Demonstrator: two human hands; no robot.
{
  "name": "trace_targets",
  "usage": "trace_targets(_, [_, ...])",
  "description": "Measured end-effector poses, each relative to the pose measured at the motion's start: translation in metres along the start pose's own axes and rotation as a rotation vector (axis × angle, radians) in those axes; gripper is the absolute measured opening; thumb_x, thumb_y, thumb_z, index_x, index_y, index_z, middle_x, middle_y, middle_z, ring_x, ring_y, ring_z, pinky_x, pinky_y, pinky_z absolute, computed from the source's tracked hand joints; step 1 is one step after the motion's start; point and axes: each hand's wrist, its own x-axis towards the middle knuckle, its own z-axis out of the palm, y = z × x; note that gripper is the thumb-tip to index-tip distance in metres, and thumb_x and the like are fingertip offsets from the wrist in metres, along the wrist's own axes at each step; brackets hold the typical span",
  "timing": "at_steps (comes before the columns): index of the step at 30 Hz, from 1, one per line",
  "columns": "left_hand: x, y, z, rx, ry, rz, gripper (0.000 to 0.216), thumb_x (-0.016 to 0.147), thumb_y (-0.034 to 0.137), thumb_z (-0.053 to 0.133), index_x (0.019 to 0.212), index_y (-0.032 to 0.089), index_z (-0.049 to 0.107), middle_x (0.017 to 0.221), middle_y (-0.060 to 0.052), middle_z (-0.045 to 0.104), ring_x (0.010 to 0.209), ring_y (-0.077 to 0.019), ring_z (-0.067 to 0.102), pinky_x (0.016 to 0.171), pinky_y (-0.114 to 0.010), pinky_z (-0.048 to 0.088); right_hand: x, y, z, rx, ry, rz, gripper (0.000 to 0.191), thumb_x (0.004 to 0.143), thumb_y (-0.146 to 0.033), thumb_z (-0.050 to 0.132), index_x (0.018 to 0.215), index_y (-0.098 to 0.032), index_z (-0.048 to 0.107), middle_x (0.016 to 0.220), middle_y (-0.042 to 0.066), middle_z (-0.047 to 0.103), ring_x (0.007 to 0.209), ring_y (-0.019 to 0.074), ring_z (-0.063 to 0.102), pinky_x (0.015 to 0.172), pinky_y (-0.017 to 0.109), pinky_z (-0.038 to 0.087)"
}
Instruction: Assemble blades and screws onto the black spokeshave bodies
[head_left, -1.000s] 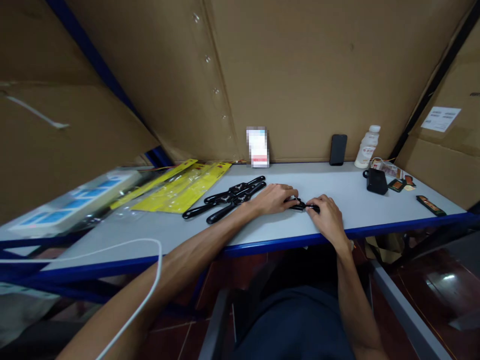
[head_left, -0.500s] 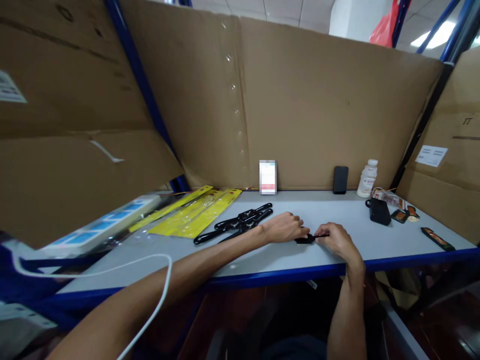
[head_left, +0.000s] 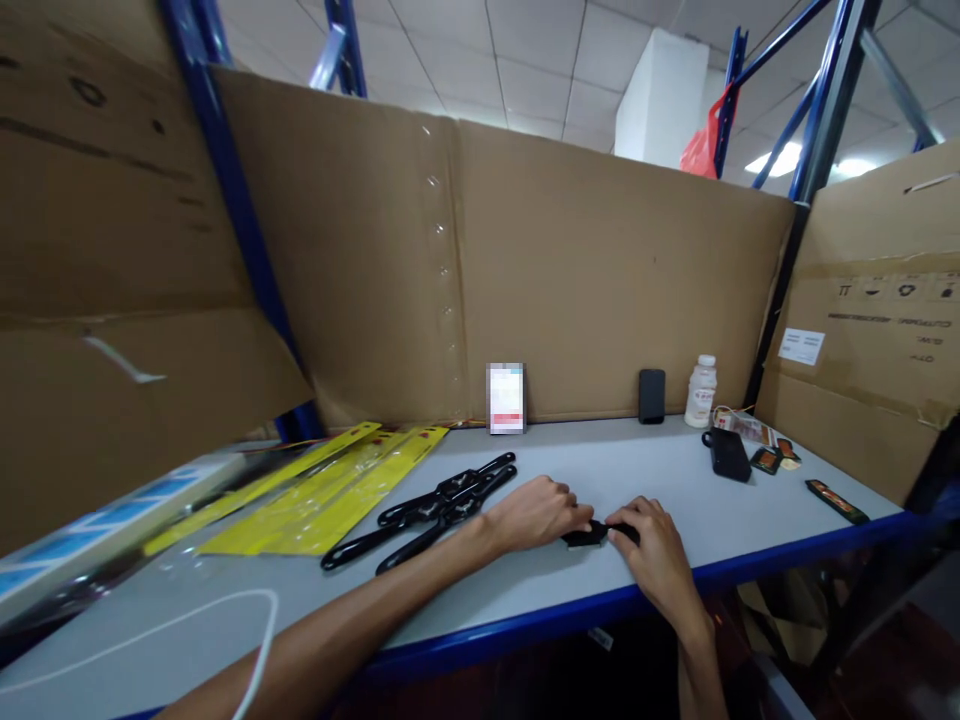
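Note:
My left hand [head_left: 541, 515] is closed on the left side of a small black tool [head_left: 585, 537], which looks like a spokeshave with a pale edge along its front. Fingers of my right hand [head_left: 654, 545] pinch the dark handle at its right end. Both hands rest low over the grey tabletop, and they hide part of the tool. To the left of my left hand, two black spokeshaves [head_left: 450, 500] lie side by side, slanting away from me.
Yellow packaging sleeves [head_left: 360, 500] lie at left beside a white power strip [head_left: 112, 520]. A white cable [head_left: 187, 605] crosses the front left. A lit phone [head_left: 506, 398], a dark phone [head_left: 652, 396], a bottle [head_left: 701, 392] and a black case [head_left: 727, 455] stand or lie farther back. Cardboard walls [head_left: 555, 270] enclose the table.
The view has tilted up and turned slightly right, so the table sits lower. Both hands stay on the black tool; the right-hand fingers now lie farther over its handle.

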Motion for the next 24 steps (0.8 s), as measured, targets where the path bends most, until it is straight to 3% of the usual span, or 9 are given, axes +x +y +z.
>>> trace_targets(13, [-0.0005,0.0038,-0.0083,0.026,-0.041,-0.069,0.021,0.1,0.037,0.057,0.093,0.019,0.065,0.072,-0.005,0.073,0.064,-0.0212,0.071,0.053,-0.025,0.042,0.0032,0.0071,-0.0002,-0.011,-0.016,-0.021,0.024,0.091,-0.021,0.055,0.101,-0.027,0.076,0.103,0.005,0.069,0.106,0.0235,0.06,0.096,0.034,0.043])
trace_targets(24, [-0.0012,0.003,-0.0036,-0.015,0.025,-0.065,0.023,0.1,0.035,0.057,0.085,0.019,0.066,0.062,-0.005,0.07,0.056,-0.0212,0.07,0.051,-0.025,0.043,0.0045,0.0096,0.0028,-0.021,-0.001,-0.045,0.024,0.091,-0.021,0.055,0.098,-0.028,0.076,0.1,0.004,0.069,0.103,0.023,0.062,0.095,0.034,0.044])
